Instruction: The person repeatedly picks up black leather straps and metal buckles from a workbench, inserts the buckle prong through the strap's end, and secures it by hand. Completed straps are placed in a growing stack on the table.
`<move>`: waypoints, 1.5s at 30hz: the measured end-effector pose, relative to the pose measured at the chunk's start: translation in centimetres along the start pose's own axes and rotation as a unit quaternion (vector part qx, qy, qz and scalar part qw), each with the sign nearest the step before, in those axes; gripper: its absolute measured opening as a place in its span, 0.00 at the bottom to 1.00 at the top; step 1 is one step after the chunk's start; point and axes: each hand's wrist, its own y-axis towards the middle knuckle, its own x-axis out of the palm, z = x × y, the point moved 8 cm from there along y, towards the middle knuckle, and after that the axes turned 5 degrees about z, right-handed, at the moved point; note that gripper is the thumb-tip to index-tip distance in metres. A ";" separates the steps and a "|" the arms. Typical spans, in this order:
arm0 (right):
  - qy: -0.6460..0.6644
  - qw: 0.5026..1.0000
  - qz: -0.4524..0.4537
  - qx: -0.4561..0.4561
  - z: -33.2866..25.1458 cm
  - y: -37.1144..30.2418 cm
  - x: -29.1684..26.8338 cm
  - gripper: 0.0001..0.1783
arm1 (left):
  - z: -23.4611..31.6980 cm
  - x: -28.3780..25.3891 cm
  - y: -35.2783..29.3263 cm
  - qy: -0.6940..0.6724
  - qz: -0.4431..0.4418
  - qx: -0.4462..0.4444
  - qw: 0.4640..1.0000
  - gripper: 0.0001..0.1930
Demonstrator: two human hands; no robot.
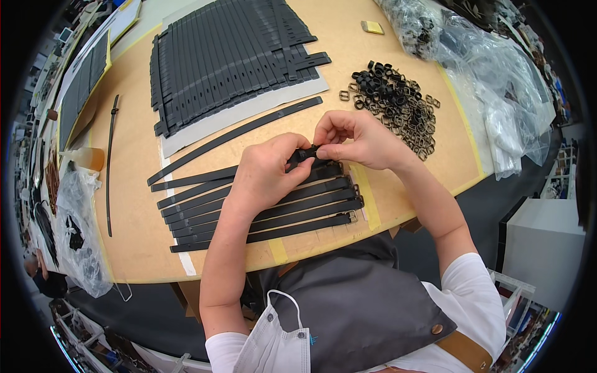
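Above the front half of the table, my left hand [264, 171] pinches the end of a black strap [305, 153] between thumb and fingers. My right hand [359, 142] is closed on the tip of the same strap; any small part within its fingertips is hidden. The strap's long tail [199, 180] runs left beneath my left wrist. Just in front lie several black belts with buckles [298, 230], side by side with their buckle ends to the right. One loose strap [242, 130] without a visible buckle lies beyond my hands.
A large stack of black straps [224, 62] rests on grey board at the back. Right of it are piled metal buckles [413, 121] and black loops [379, 78]. Plastic bags [497, 81] cover the right edge; a bottle of amber liquid [90, 158] stands left.
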 end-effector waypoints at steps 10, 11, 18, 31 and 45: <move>-0.022 0.999 -0.013 0.028 0.1 0.0 0.3 0.13 | 0.9 0.8 -0.2 -0.024 -0.028 0.058 0.998 0.13; -0.027 0.999 -0.013 0.025 0.2 0.1 0.4 0.14 | 0.8 0.7 -0.1 -0.020 -0.026 0.054 0.998 0.13; 0.109 0.992 0.038 -0.050 0.1 0.4 -0.3 0.13 | 0.9 -1.0 0.1 -0.040 0.022 0.002 0.999 0.14; 0.278 0.957 -0.079 0.014 -0.2 -0.4 -1.5 0.14 | 0.9 -3.0 0.0 -0.071 0.071 -0.008 0.995 0.13; -0.035 0.999 -0.024 -0.004 -0.6 -0.7 2.0 0.13 | 1.8 -0.9 -0.5 -0.038 0.024 0.050 0.998 0.16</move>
